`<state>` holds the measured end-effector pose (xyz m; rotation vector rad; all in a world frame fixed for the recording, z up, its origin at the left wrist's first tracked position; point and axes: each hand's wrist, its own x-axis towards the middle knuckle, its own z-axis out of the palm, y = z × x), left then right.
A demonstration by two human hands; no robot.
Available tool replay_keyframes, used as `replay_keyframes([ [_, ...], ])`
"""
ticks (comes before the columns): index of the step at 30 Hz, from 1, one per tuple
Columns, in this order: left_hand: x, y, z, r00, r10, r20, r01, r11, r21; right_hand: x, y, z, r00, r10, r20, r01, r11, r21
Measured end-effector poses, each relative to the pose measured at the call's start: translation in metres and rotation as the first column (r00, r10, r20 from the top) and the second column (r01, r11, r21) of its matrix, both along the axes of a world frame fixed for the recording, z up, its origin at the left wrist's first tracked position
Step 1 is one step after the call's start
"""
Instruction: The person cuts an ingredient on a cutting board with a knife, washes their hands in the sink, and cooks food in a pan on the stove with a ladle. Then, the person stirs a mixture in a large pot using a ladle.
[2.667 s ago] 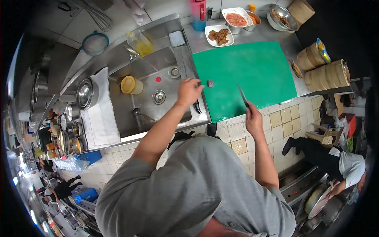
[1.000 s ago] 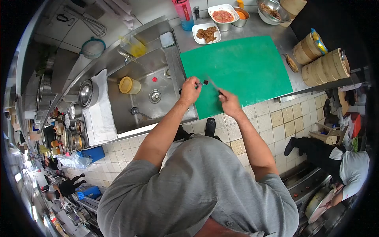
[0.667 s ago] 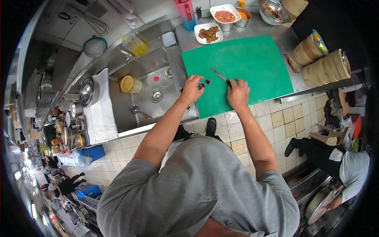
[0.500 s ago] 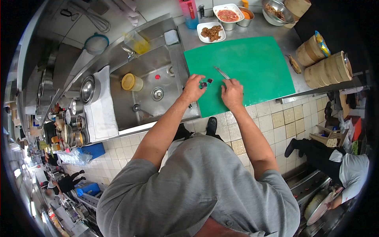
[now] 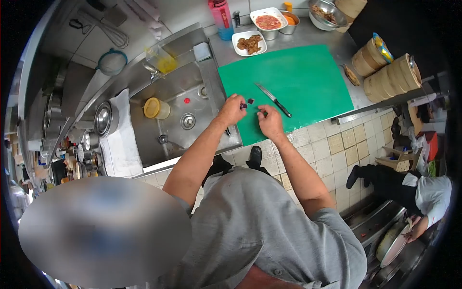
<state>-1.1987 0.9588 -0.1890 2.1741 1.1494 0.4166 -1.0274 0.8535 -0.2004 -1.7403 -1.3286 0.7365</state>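
Note:
My left hand (image 5: 233,111) is over the left edge of the green cutting board (image 5: 308,72), its fingers closed on a small dark purple piece (image 5: 243,105). Just beyond those fingertips, a second dark purple piece (image 5: 251,101) lies on the board. My right hand (image 5: 271,121) hovers at the board's near edge with thumb and fingers curled together; whatever is between them, if anything, is too small to make out. A knife (image 5: 274,99) with a black handle rests on the board right of it, blade pointing away to the left, untouched by either hand.
Left of the board is a steel sink (image 5: 180,89) holding a yellow-lidded tub (image 5: 157,109). Behind the board stand a white dish of browned food (image 5: 249,44) and a dish of reddish food (image 5: 268,21). Bamboo steamers (image 5: 392,84) stand right. Another person (image 5: 428,197) handles a large pan.
My right hand has let go of the knife, which now lies on the board, and has moved left toward my left hand. A blurred oval now covers the lower left.

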Motion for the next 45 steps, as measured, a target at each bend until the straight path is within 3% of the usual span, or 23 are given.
replay_keyframes([
  [1, 0.002, -0.002, 0.004, 1.000, 0.018, 0.013, -0.018, 1.000, -0.023, -0.001, -0.003, 0.000, 1.000, -0.014, 0.002, 0.014, 1.000, 0.002],
  [3, 0.009, -0.011, 0.023, 0.998, 0.009, 0.068, -0.004, 0.997, -0.077, -0.004, -0.006, 0.002, 0.832, -0.158, -0.532, 0.027, 0.969, -0.246],
  [4, 0.012, -0.016, 0.032, 0.993, 0.016, 0.120, 0.001, 0.991, -0.134, -0.002, -0.008, 0.007, 0.829, -0.169, -0.533, 0.043, 0.970, -0.241],
  [6, 0.018, -0.031, 0.036, 0.981, -0.117, 0.153, 0.118, 0.993, 0.002, -0.002, -0.014, 0.015, 0.246, -0.252, -0.936, -0.001, 0.965, -0.261],
  [7, 0.018, -0.037, 0.039, 0.956, -0.235, 0.176, 0.212, 0.967, 0.138, -0.001, -0.019, 0.016, 0.237, -0.253, -0.938, 0.017, 0.967, -0.256],
  [8, 0.016, -0.039, 0.042, 0.951, -0.257, 0.172, 0.235, 0.962, 0.141, 0.005, -0.028, 0.016, 0.092, -0.307, -0.947, 0.022, 0.952, -0.306],
  [9, 0.013, -0.043, 0.049, 0.945, -0.260, 0.196, 0.264, 0.965, 0.008, 0.009, -0.040, 0.015, -0.057, -0.355, -0.933, 0.021, 0.934, -0.357],
  [12, 0.004, -0.023, 0.029, 0.948, -0.215, 0.236, 0.260, 0.949, -0.179, 0.022, -0.093, 0.012, -0.047, -0.421, -0.906, 0.181, 0.888, -0.423],
  [14, -0.003, -0.007, 0.007, 0.999, 0.039, -0.014, -0.040, 0.988, -0.148, 0.034, -0.146, 0.007, -0.138, -0.398, -0.907, 0.250, 0.872, -0.420],
  [15, -0.007, -0.005, 0.003, 1.000, 0.026, -0.007, -0.027, 0.987, -0.160, 0.039, -0.172, 0.009, -0.171, -0.430, -0.886, 0.288, 0.838, -0.463],
  [17, 0.008, 0.001, 0.002, 0.984, -0.117, 0.135, 0.090, 0.977, 0.191, 0.053, -0.232, 0.003, -0.264, -0.444, -0.856, 0.378, 0.769, -0.516],
  [20, 0.032, 0.003, -0.007, 0.973, -0.220, 0.066, 0.200, 0.954, 0.223, 0.083, -0.347, -0.041, -0.211, -0.472, -0.856, 0.510, 0.694, -0.508],
  [25, 0.056, 0.020, -0.044, 0.962, -0.261, -0.084, 0.274, 0.921, 0.276, 0.105, -0.547, -0.108, -0.546, -0.546, -0.635, 0.719, 0.083, -0.690],
  [29, 0.066, 0.023, -0.054, 0.981, -0.148, -0.127, 0.170, 0.970, 0.175, 0.164, -0.687, -0.138, -0.674, -0.199, -0.712, 0.739, -0.146, -0.658],
  [35, 0.082, 0.036, -0.068, 0.926, 0.123, -0.357, -0.035, 0.969, 0.244, 0.359, -0.884, -0.062, -0.363, -0.008, -0.932, 0.864, -0.376, -0.333],
  [36, 0.088, 0.034, -0.069, 0.928, 0.125, -0.352, -0.038, 0.969, 0.244, 0.388, -0.890, 0.004, -0.340, -0.209, -0.917, 0.891, -0.385, -0.242],
  [37, 0.092, 0.028, -0.063, 0.905, 0.220, -0.364, -0.137, 0.961, 0.239, 0.433, -0.944, -0.003, 0.028, -0.154, -0.988, 0.979, -0.197, 0.059],
  [38, 0.091, 0.027, -0.055, 0.871, 0.315, -0.378, -0.238, 0.942, 0.238, 0.463, -0.944, 0.048, -0.151, -0.171, -0.974, 0.940, -0.329, -0.088],
  [40, 0.097, 0.008, -0.037, 0.818, 0.385, -0.427, -0.305, 0.920, 0.245, 0.527, -0.971, 0.068, -0.067, -0.299, -0.952, 0.930, -0.364, 0.049],
  [42, 0.087, 0.026, -0.072, 0.882, 0.262, -0.391, -0.105, 0.920, 0.379, 0.539, -0.928, 0.099, -0.456, -0.437, -0.776, 0.825, -0.535, -0.183],
  [43, 0.087, 0.032, -0.078, 0.871, 0.183, -0.456, -0.058, 0.960, 0.273, 0.535, -0.901, 0.103, -0.446, -0.520, -0.728, 0.850, -0.500, -0.164],
  [44, 0.100, 0.007, -0.060, 0.945, 0.157, -0.287, -0.137, 0.986, 0.091, 0.522, -0.868, 0.095, -0.416, -0.611, -0.673, 0.887, -0.438, -0.150],
  [45, 0.086, 0.019, -0.080, 0.959, 0.134, -0.250, -0.062, 0.959, 0.276, 0.515, -0.838, 0.073, -0.309, -0.599, -0.738, 0.940, -0.312, -0.140],
])
